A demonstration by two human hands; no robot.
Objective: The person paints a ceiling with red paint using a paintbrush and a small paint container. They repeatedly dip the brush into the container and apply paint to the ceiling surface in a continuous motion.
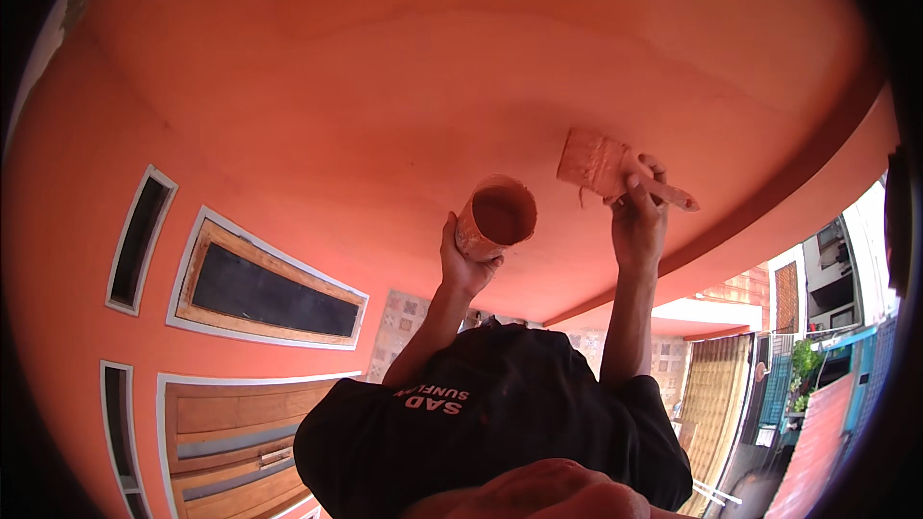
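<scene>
My left hand is wrapped round an orange paint-smeared cup, whose open mouth shows orange paint inside. My right hand grips the handle of a wide paintbrush coated in the same colour. The bristles are over the orange painted ceiling, at or close to its surface; whether they touch it I cannot tell. Both arms are raised from my dark-shirted body, with the cup left of the brush.
A curved ceiling edge runs down the right side. A wood-framed window and wooden door sit in the orange wall at left. Patterned tiles show behind me; a curtain and neighbouring buildings appear at right.
</scene>
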